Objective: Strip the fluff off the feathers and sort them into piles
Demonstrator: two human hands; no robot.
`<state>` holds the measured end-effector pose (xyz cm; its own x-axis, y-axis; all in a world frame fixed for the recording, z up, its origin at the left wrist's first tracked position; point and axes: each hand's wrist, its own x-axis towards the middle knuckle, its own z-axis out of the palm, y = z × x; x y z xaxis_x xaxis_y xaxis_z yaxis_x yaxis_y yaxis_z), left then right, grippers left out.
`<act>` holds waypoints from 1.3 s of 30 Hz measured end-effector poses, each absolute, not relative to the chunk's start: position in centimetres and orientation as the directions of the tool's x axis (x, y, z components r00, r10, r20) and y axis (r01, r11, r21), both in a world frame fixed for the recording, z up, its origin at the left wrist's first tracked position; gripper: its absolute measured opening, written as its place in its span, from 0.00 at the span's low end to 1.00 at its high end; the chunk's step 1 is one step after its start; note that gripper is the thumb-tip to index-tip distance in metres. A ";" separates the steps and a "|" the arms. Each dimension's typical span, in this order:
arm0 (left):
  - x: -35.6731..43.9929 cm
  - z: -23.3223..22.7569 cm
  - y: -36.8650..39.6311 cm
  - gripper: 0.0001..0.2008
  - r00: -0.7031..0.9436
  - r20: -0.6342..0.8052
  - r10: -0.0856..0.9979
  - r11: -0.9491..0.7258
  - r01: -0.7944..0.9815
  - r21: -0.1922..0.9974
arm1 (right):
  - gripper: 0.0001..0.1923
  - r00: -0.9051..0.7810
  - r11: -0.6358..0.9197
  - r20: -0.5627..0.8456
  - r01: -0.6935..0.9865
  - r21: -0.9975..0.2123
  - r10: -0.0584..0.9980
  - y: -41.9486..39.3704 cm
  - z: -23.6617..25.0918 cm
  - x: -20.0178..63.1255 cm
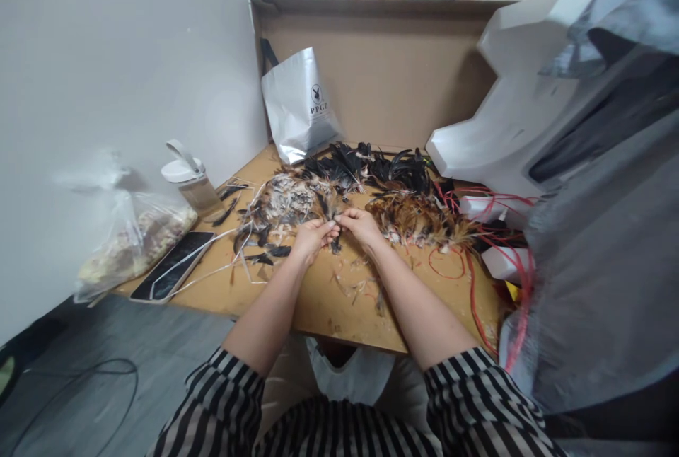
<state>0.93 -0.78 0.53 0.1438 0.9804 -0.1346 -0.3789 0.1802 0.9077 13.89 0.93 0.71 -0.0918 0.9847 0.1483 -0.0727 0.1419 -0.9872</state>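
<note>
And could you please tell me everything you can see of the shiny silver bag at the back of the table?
The shiny silver bag looks like creased, foil-coated material, with a dark strap at its upper left. A black rabbit-head emblem sits above dark letters that appear to read PPGZ. It stands tilted on the tan tabletop, before the brown cardboard-like panel. Black feathers lie by its lower right; contact is unclear. Its contents are hidden.

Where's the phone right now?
Head view, left side: the phone lies on the table, beside the clear plastic bag, near the white-lidded cup.
</note>
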 end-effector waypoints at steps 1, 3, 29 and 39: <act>0.9 0.5 -0.8 0.05 0.148 -0.130 0.980 0.177 -0.375 0.910 | 0.12 -0.096 0.142 0.148 -0.068 -0.988 0.984 0.8 0.8 13.9; 0.9 0.5 -0.8 0.05 0.157 -0.122 0.980 0.173 -0.368 0.914 | 0.13 -0.095 0.137 0.142 -0.060 -0.989 0.985 0.7 1.1 14.0; 0.4 -0.3 -0.4 0.10 0.323 -0.020 0.946 0.046 -0.074 0.996 | 0.15 -0.266 0.179 0.126 0.185 -0.966 0.956 0.1 2.6 14.8; 0.5 -0.2 -0.6 0.08 0.358 -0.010 0.934 0.030 -0.052 0.998 | 0.17 -0.238 0.257 0.193 0.275 -0.926 0.952 0.4 2.0 14.8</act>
<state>0.53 -0.58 -0.18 0.3580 0.9337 -0.0098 -0.0517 0.0303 0.9982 14.80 0.36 1.98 -0.2379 0.9519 0.1933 0.2754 0.2569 -0.9263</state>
